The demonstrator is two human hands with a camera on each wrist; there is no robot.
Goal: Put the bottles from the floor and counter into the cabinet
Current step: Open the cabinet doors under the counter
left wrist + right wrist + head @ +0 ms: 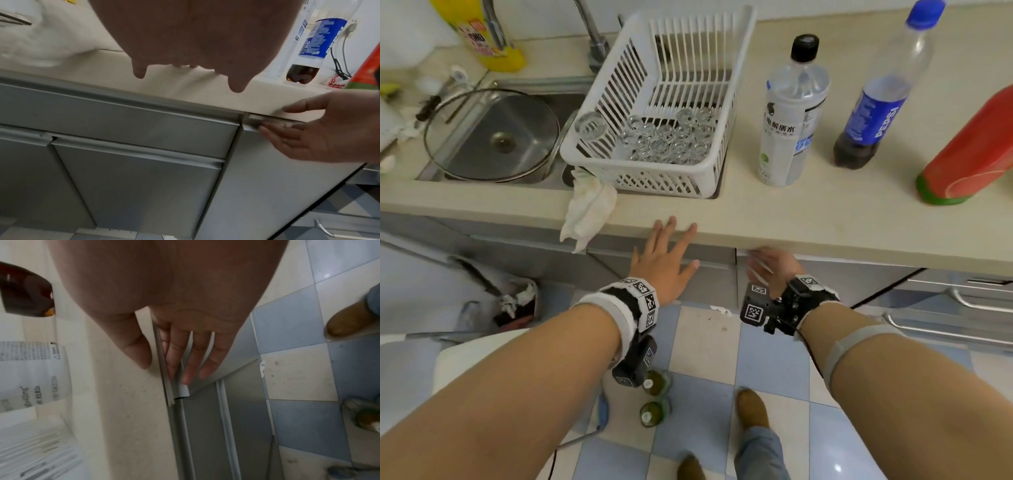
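Observation:
On the beige counter (808, 219) stand a white-labelled bottle (787, 113) with a black cap and a Pepsi bottle (880, 99); a red and green bottle (969, 150) leans in at the right edge. Two green bottles (654, 397) stand on the tiled floor under my left wrist. My left hand (664, 253) is spread flat, its fingertips on the counter's front edge. My right hand (770, 263) reaches under that edge: straight fingers (180, 353) lie along the top lip of the grey cabinet door (257, 186), the thumb against the counter edge. The door stands slightly ajar.
A white basket (722, 102) of small glasses sits over the sink, with a glass lid (493, 133) and a yellow bottle (479, 34) to the left. A white cloth (589, 212) hangs over the counter edge. Drawers with metal handles (962, 301) are at the right. My shoes (751, 407) stand on the tiles.

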